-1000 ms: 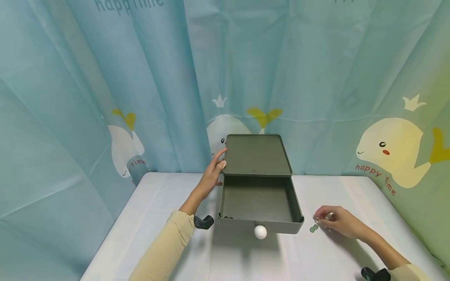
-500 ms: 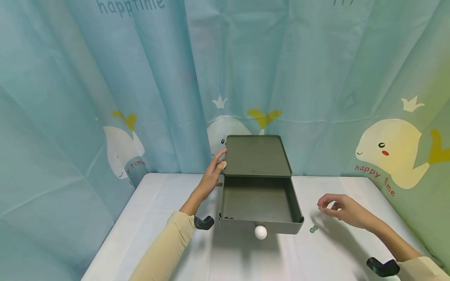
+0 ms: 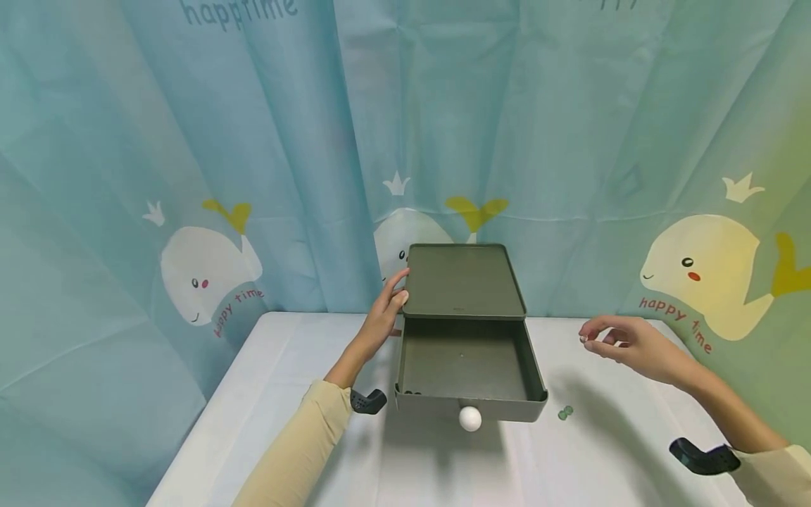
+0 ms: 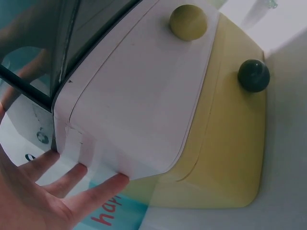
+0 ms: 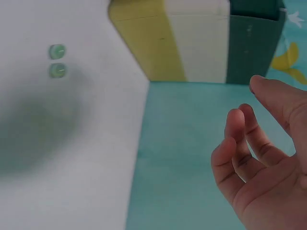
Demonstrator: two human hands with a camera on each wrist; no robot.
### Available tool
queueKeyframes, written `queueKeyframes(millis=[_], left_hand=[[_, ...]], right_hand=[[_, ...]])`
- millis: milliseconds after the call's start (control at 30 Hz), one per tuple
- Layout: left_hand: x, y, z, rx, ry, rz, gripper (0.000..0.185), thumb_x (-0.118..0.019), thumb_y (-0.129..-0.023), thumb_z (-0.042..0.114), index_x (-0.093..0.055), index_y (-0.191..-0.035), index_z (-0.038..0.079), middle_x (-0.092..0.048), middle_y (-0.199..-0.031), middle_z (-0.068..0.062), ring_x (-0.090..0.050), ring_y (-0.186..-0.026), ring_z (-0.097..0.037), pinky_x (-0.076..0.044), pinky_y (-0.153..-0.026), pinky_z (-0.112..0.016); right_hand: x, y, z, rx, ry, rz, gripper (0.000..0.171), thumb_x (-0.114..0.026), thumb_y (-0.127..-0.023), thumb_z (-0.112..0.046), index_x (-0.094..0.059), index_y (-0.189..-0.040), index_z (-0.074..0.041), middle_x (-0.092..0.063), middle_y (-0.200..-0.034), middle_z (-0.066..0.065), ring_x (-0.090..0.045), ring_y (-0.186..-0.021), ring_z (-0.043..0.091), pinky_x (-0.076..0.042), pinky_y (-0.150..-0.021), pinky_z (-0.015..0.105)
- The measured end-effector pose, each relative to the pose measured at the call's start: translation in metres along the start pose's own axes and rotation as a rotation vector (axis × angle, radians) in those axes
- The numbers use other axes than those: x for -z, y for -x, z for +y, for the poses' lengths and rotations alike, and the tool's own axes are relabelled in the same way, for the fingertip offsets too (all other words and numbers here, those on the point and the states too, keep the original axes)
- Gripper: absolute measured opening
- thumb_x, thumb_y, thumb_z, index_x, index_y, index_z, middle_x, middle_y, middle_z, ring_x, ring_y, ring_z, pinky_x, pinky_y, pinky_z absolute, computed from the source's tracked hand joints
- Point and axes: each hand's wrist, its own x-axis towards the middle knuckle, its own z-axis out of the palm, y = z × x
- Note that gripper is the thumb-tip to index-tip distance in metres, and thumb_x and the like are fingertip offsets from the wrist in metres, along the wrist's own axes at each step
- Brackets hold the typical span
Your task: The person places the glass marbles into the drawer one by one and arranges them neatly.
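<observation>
Transfer step: right hand [image 3: 624, 345], pinching one small bead as far as visible, is raised beside the open top drawer [image 3: 465, 366], which the flat-fingered left hand [image 3: 383, 313] steadies; next, release over the drawer; two green beads [image 3: 565, 412] lie on the table [image 3: 285, 394].

Bright, even, diffuse light from above; no glare. Soft shadows on the white surface [image 3: 443, 465]: one near the open drawer [image 3: 467, 366], another under the raised right hand [image 3: 624, 345]. Head view sharp, with wide-angle bending toward left and right edges. Left wrist view dim and tinted, close-up. Right wrist view soft, fingers [image 5: 240, 143] blurred, marbles [image 5: 56, 60] slightly hazy.
</observation>
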Motion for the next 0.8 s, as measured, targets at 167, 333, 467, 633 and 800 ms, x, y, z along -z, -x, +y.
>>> queueKeyframes(millis=[167, 333, 467, 633, 800], left_hand=[[-0.001, 0.0, 0.0, 0.001, -0.004, -0.003, 0.055, -0.041, -0.109, 0.043, -0.026, -0.162, 0.042, -0.023, -0.167, -0.009, -0.03, -0.15, -0.035, -0.051, -0.087, -0.071], [-0.001, 0.0, -0.002, 0.003, -0.002, 0.001, 0.055, -0.041, -0.109, 0.044, -0.026, -0.162, 0.042, -0.024, -0.167, -0.007, -0.031, -0.15, -0.034, -0.051, -0.087, -0.071], [-0.001, 0.0, -0.002, 0.002, -0.002, 0.004, 0.055, -0.042, -0.109, 0.044, -0.027, -0.161, 0.043, -0.024, -0.167, -0.007, -0.03, -0.15, -0.034, -0.052, -0.086, -0.07], [0.001, -0.001, -0.003, -0.007, 0.0, 0.001, 0.054, -0.041, -0.11, 0.044, -0.026, -0.161, 0.043, -0.024, -0.166, -0.008, -0.031, -0.15, -0.034, -0.052, -0.086, -0.071], [0.002, -0.002, -0.006, -0.009, 0.003, -0.006, 0.054, -0.041, -0.11, 0.042, -0.026, -0.162, 0.04, -0.023, -0.167, -0.008, -0.03, -0.15, -0.034, -0.051, -0.085, -0.072]], right_hand=[[0.01, -0.005, -0.015, -0.003, 0.015, 0.016, 0.014, -0.075, -0.095, -0.013, -0.073, -0.105, -0.024, -0.072, -0.099, -0.007, -0.066, -0.073, 0.011, -0.049, -0.061, 0.027], [0.019, -0.011, -0.027, 0.029, 0.026, 0.013, 0.015, -0.074, -0.096, -0.011, -0.072, -0.105, -0.023, -0.072, -0.098, -0.008, -0.065, -0.075, 0.011, -0.049, -0.064, 0.026], [0.025, -0.017, -0.038, 0.065, 0.017, 0.006, 0.015, -0.074, -0.096, -0.01, -0.072, -0.106, -0.022, -0.072, -0.099, -0.005, -0.065, -0.076, 0.012, -0.051, -0.067, 0.024], [0.03, -0.028, -0.055, 0.091, 0.004, -0.011, 0.016, -0.074, -0.096, -0.012, -0.072, -0.107, -0.023, -0.072, -0.103, -0.002, -0.065, -0.079, 0.014, -0.05, -0.067, 0.024], [0.032, -0.039, -0.071, 0.136, -0.005, -0.034, 0.016, -0.074, -0.096, -0.011, -0.072, -0.106, -0.024, -0.072, -0.103, -0.003, -0.064, -0.079, 0.015, -0.05, -0.064, 0.026]])
